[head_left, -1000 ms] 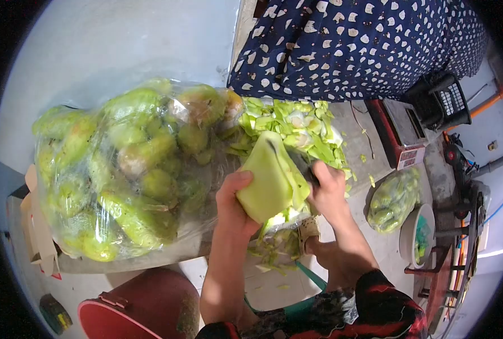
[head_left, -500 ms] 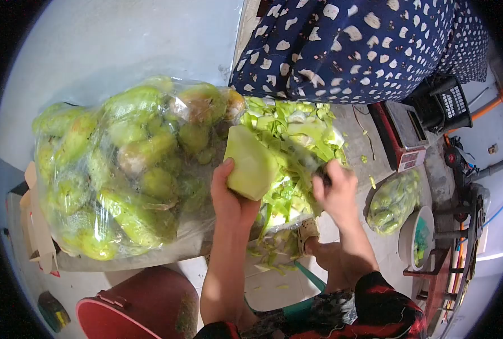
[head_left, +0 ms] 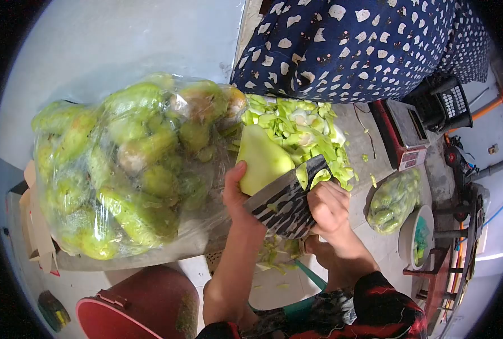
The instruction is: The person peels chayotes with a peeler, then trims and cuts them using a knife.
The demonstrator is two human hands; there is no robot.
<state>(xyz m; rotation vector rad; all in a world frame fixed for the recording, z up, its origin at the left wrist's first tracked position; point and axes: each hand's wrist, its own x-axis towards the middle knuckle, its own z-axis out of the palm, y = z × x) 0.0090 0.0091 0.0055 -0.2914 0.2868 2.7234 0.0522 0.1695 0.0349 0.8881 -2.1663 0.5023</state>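
My left hand (head_left: 240,195) grips a large peeled pale-green fruit (head_left: 263,155), which looks like a green papaya, from its near left side. In my right hand (head_left: 329,209) is a broad knife (head_left: 282,212) with a dark and grey streaked blade. The blade stands tilted against the near right side of the fruit, and strips of peel cling to its upper end. Behind them a heap of green peels (head_left: 319,127) lies on the grey ledge. The knife's handle is hidden inside my closed fingers.
A big clear plastic bag of unpeeled green fruit (head_left: 133,169) fills the left. A red bucket (head_left: 144,305) stands below it. To the right are a red scale (head_left: 401,133), a smaller bag of green pieces (head_left: 394,200) and a white basin (head_left: 408,248). Someone in dotted navy cloth (head_left: 342,51) sits opposite.
The knife has turned broadside and come in against the fruit, carrying peel strips. My left hand and the fruit have shifted slightly right. My right hand has moved lower and a little left.
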